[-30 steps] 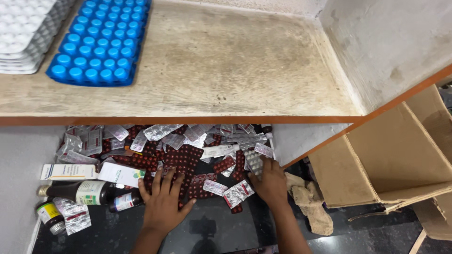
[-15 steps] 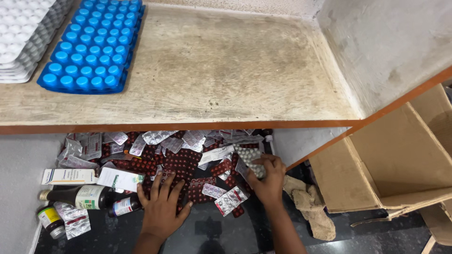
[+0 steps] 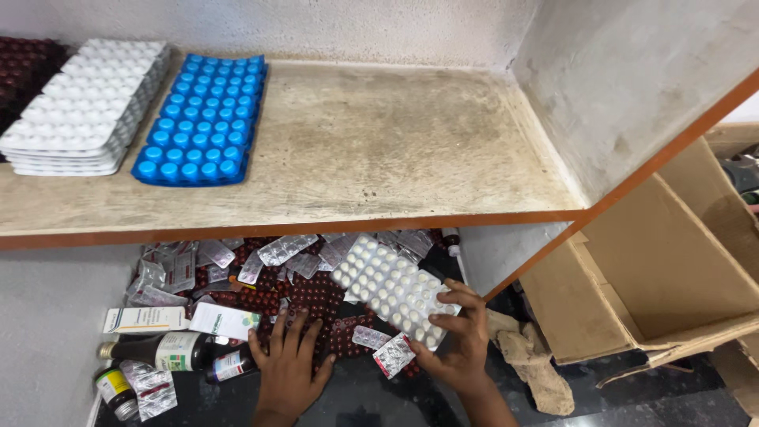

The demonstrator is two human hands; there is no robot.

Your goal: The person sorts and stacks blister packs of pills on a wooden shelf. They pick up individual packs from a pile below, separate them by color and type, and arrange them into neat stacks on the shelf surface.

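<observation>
From the head camera, looking down past a shelf edge, the person's right hand (image 3: 457, 345) was closed round the lower end of a white blister sheet (image 3: 391, 286), thumb under and fingers over its near corner. The sheet stood tilted, raised clear of the heap of blister strips (image 3: 273, 269) spread on the dark floor (image 3: 371, 395) under the shelf. The left hand (image 3: 288, 365) lay flat and open, fingers spread, pressing on dark red strips at the near side of the heap and gripping nothing. Just left of it lay a brown bottle (image 3: 158, 351) on its side, with a smaller bottle (image 3: 232, 365) touching the hand's edge, and two white cartons (image 3: 182, 319) above them. A small loose strip (image 3: 394, 355) lay between the two hands.

Up on the stained shelf (image 3: 379, 150) sat a blue stack of blister sheets (image 3: 199, 120) and, just beside it, a white stack (image 3: 87, 107). To the right stood an open cardboard box (image 3: 656, 269), with a crumpled cloth (image 3: 530, 360) near the right wrist.
</observation>
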